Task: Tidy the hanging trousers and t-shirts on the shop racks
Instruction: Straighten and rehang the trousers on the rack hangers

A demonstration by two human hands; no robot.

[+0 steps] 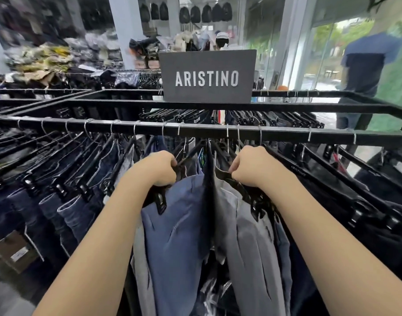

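Observation:
Trousers hang on black clip hangers from a black rack rail (pixel 149 127) that crosses the view. My left hand (pixel 155 168) grips the hanger of the blue trousers (pixel 179 224) in the middle. My right hand (pixel 252 166) grips the hanger of the grey trousers (pixel 248 242) just to the right. A narrow gap lies between the two pairs. Dark jeans (pixel 58 201) fill the rail on the left and black trousers (pixel 355 201) fill it on the right.
A dark ARISTINO sign (pixel 207 76) stands on the rack top behind the rail. More hung trousers fill the rails beyond. A person in a blue shirt (pixel 364 65) stands at the right by the glass front. Piled clothes lie at the back left.

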